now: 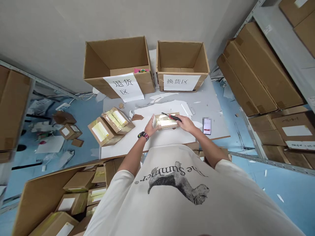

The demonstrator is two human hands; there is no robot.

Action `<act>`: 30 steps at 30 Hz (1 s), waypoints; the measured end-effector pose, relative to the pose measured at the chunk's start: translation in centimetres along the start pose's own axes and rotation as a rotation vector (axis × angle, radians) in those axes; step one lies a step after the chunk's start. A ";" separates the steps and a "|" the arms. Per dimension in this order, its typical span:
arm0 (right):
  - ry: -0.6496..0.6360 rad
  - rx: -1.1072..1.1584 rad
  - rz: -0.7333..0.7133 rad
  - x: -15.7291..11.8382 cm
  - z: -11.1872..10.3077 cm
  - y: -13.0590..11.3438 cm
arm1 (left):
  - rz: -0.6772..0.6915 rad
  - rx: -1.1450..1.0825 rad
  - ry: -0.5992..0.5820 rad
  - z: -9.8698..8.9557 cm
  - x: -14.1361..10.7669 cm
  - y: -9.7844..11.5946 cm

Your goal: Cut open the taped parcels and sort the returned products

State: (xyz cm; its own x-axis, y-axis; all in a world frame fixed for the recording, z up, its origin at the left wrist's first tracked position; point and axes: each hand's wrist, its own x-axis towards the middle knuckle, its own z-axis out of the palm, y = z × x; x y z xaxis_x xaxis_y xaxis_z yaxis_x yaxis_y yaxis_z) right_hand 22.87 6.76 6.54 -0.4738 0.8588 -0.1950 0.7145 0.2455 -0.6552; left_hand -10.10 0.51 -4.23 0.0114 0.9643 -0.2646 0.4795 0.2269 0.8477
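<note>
A small taped cardboard parcel (164, 123) lies on the table in front of me, with shiny clear tape across its top. My left hand (151, 126) grips the parcel's left end, thumb up along the side. In my right hand (185, 123) is a box cutter (172, 116) with a black and red handle, its tip pointing left over the parcel's top. Whether the blade touches the tape I cannot tell. Left of my left hand stand two taped parcels (118, 120) side by side with white labels.
Two open cardboard boxes with paper signs, a left one (95, 86) and a right one (182, 52), stand at the table's back. A phone (207, 126) lies at right. A large carton (39, 193) of parcels is at lower left. Shelves of boxes (261, 68) flank the right.
</note>
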 end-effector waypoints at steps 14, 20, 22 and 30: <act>-0.379 -0.556 -0.236 5.5 -1.9 -4.7 | -0.050 -0.031 -0.177 -0.6 1.0 -1.7; -0.402 -0.623 -0.267 6.5 -1.0 -5.1 | -0.067 0.062 -0.182 -0.7 1.0 -1.5; -0.407 -0.641 -0.270 6.7 -0.8 -5.3 | -0.087 0.090 -0.185 -0.9 1.0 -1.4; -0.446 -0.785 -0.297 6.9 -2.9 -4.6 | -0.154 0.252 -0.212 -2.1 0.7 0.3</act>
State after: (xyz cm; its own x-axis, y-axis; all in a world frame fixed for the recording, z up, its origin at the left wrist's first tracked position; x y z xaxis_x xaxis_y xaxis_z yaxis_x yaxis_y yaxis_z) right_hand 17.82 12.83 10.29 -0.7287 0.5018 -0.4660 0.5982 0.7977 -0.0764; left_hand -11.75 1.56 -3.19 0.0912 0.8657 -0.4922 0.6909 0.3010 0.6574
